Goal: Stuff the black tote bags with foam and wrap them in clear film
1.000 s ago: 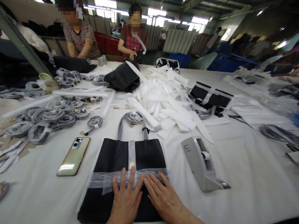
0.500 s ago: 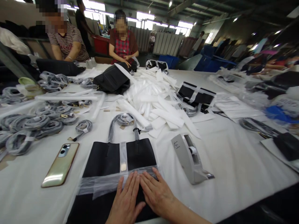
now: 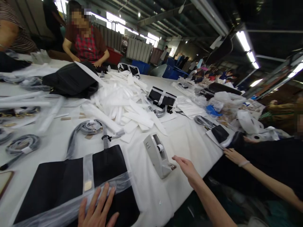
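A black handbag lies flat before me, with clear plastic film wrapped across its front and a strip down the middle over a gold clasp. Its handle, wrapped in plastic, stretches up the table. My left hand rests on the lower film with fingers spread, pressing against the bag. To the right stands a grey tape dispenser. Just right of its cutting end hovers my right hand, fingers reaching forward, holding nothing that I can see. Its lower fingers are partly hidden.
White foam strips are heaped mid-table. Coiled straps lie at left, by a phone. Beyond them is a black bag. At right, a co-worker's hand touches the table edge near a small black piece.
My view has swung right. My right hand has left the bag and moved over beside the tape dispenser. My left hand stays on the film, its fingers now more spread.
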Motion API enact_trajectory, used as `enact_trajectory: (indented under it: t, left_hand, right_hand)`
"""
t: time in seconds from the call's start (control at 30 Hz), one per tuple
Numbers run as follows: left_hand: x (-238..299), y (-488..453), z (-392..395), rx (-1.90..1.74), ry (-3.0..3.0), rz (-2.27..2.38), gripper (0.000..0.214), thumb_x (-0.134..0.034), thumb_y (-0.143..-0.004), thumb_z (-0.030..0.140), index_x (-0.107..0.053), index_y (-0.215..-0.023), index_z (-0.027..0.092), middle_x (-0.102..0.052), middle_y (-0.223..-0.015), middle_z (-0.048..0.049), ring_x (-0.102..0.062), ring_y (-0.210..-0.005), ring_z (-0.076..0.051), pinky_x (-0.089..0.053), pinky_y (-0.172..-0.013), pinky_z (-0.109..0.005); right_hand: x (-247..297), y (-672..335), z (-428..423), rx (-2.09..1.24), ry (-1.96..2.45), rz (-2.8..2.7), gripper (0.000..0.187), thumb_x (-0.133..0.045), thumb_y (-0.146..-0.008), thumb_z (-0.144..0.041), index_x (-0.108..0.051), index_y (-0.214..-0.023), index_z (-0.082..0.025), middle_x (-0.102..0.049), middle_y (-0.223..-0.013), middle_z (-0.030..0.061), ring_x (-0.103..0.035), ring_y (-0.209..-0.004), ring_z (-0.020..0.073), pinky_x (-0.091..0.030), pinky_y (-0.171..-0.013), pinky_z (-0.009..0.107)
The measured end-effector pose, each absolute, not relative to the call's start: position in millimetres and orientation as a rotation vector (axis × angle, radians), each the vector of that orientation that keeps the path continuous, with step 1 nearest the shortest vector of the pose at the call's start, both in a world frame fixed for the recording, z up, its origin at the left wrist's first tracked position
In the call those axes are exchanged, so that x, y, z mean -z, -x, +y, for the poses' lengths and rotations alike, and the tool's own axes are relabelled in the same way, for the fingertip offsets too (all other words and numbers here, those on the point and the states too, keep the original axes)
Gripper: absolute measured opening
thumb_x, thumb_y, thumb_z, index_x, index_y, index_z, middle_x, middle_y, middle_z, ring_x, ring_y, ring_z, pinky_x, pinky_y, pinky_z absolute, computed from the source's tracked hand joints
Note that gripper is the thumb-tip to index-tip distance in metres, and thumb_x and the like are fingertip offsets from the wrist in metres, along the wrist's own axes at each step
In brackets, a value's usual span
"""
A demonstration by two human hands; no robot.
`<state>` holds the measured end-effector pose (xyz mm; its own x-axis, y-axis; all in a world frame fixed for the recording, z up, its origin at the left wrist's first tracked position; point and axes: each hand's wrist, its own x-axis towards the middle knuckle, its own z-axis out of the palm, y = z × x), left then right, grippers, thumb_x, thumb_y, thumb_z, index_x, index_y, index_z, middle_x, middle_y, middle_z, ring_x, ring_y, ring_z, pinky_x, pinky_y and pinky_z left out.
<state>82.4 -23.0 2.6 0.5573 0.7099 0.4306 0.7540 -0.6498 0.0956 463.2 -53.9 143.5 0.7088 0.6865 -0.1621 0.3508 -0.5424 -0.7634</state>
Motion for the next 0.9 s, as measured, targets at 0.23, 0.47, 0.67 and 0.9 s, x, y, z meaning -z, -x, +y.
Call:
enact_trajectory:
  t: [0.23, 0.47, 0.67, 0.9]
  left_hand:
    - [5.4, -80.0, -22.4, 0.632, 2.657, -1.258, 0.067, -0.049, -0.085, 0.036, -0.025, -0.148, 0.029, -0.048, -0.143, -0.0070, -0.042, -0.129, -0.030, -0.014, -0.112, -0.057]
    - [0.7, -83.1, -23.2, 0.650, 2.670, -1.283, 0.067, -0.049, -0.085, 0.036, -0.026, -0.148, 0.029, -0.048, -0.142, -0.0080, -0.043, -0.129, -0.030, -0.015, -0.111, -0.059]
    - [-5.4, -85.5, -27.0, 0.661, 2.698, -1.371, 0.066, -0.047, -0.087, 0.034, -0.022, -0.149, 0.029, -0.046, -0.144, -0.0083, -0.039, -0.132, -0.031, -0.014, -0.111, -0.060]
    - [-5.9, -85.2, -24.7, 0.734, 2.713, -1.309, 0.066, -0.048, -0.087, 0.032, -0.024, -0.148, 0.027, -0.047, -0.143, -0.0097, -0.041, -0.130, -0.031, -0.016, -0.110, -0.062]
  right_hand:
    - [-134.8, -452.5, -37.7, -0.978, 2.049, -0.722, 0.048, -0.070, -0.061, -0.056, -0.075, -0.072, -0.010, -0.069, -0.063, 0.0089, -0.058, -0.057, 0.0165, -0.045, -0.060, 0.029]
    - [-143.5, -453.8, -50.4, -0.778, 2.027, -0.674, 0.041, -0.073, -0.056, -0.054, -0.074, -0.065, -0.014, -0.070, -0.099, 0.0148, -0.059, -0.099, 0.0273, -0.043, -0.089, 0.037]
    - [-147.9, -441.3, -94.7, -0.646, 2.093, -0.639, 0.039, -0.070, -0.060, -0.054, -0.074, -0.061, -0.015, -0.062, -0.121, 0.0169, -0.054, -0.112, 0.0341, -0.039, -0.097, 0.043]
    - [-127.5, -431.2, -120.1, -0.649, 2.146, -0.567, 0.037, -0.071, -0.057, -0.053, -0.072, -0.057, -0.016, -0.066, -0.117, 0.0179, -0.059, -0.108, 0.0353, -0.045, -0.095, 0.043]
